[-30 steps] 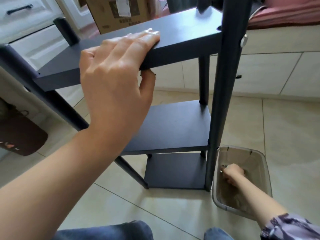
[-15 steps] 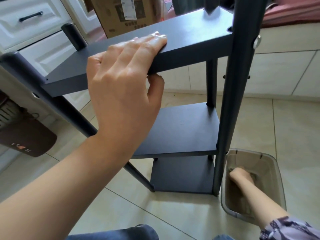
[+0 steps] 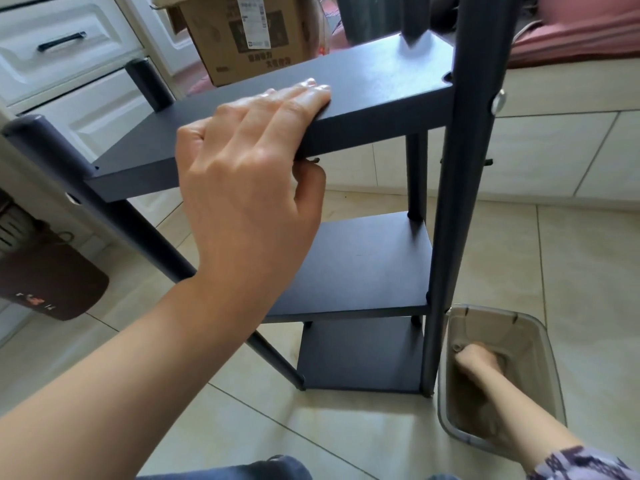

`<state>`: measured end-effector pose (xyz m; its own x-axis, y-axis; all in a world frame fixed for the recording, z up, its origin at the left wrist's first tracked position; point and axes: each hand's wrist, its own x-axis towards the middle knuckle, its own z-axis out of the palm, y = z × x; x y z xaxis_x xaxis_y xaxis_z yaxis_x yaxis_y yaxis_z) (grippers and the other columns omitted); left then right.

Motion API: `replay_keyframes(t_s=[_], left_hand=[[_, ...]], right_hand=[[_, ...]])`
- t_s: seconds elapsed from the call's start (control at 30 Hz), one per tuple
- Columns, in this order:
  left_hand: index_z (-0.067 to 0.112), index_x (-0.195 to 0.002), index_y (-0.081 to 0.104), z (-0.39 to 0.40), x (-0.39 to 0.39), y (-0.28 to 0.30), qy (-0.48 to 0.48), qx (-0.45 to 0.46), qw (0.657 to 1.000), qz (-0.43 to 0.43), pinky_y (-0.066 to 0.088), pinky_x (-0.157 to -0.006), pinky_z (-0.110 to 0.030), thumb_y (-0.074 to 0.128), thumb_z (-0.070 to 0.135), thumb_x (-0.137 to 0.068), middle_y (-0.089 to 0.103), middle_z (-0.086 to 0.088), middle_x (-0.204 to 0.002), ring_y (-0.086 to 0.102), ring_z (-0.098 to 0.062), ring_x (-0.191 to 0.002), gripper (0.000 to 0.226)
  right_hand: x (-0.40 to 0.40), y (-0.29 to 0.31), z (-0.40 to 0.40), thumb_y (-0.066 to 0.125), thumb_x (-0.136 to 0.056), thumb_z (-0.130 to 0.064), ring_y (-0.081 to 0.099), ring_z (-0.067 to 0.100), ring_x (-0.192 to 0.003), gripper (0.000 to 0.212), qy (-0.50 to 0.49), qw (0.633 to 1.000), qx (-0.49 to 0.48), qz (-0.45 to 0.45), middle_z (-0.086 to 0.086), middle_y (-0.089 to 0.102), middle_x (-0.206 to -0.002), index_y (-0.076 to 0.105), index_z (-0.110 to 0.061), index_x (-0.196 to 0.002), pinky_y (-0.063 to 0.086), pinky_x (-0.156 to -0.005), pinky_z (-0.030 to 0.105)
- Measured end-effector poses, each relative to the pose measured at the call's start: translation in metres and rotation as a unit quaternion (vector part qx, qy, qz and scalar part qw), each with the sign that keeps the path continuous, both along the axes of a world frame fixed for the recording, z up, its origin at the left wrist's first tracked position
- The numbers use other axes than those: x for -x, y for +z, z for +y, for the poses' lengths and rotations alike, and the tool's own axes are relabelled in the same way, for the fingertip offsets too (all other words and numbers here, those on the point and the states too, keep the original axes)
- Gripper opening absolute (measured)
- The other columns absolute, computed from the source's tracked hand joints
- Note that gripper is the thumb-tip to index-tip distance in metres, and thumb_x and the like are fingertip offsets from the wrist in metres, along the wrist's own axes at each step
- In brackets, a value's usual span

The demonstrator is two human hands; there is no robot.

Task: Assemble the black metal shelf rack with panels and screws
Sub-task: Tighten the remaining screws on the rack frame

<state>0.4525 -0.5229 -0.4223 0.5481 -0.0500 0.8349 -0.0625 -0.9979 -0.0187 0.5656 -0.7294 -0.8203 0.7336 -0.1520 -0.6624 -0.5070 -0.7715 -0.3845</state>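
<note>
Shelf rack point(image 3: 349, 271): black metal, standing on the tiled floor point(image 3: 571, 271), directly in front of the person, with three flat panels stacked one above another between round posts.
Top panel point(image 3: 374, 81): the nearest and highest panel; its front edge runs from the left front post point(image 3: 100, 216) to the right front post point(image 3: 464, 188).
Left hand point(image 3: 242, 188): grips the front edge of the top panel, fingers laid flat over the top surface and thumb tucked underneath.
Screw point(image 3: 498, 102): a silver head shows on the side of the right front post, level with the top panel.
Lower panels: the middle panel point(image 3: 363, 268) and the bottom panel point(image 3: 360, 355) sit level between the posts, the bottom one close to the floor.
Plastic bin point(image 3: 540, 344): clear, on the floor just beside the foot of the right front post.
Right hand point(image 3: 476, 362): down inside the bin with fingers curled; whether it holds anything I cannot tell.
Surroundings: a cardboard box point(image 3: 242, 32) stands behind the rack, white drawers point(image 3: 62, 46) are to the left, and a pink cushion point(image 3: 581, 36) lies at the upper right.
</note>
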Motion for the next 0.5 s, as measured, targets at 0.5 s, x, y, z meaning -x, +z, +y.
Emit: replay_keyframes(t_s=[0.5], left_hand=[[0.012,-0.142,0.055,0.012,0.015,0.014,-0.055,-0.005,0.988,0.142,0.029,-0.113,-0.041,0.066,0.006,-0.084,0.055,-0.004,-0.146,0.047,-0.025,-0.139,0.059]], right_hand=[[0.054,0.159,-0.020,0.059,-0.088,-0.010,0.053,0.005,-0.034,0.031,0.067,0.984,-0.087,-0.137,-0.001,0.061,-0.043,0.068,-0.008,-0.058,0.044,-0.043,0.017]])
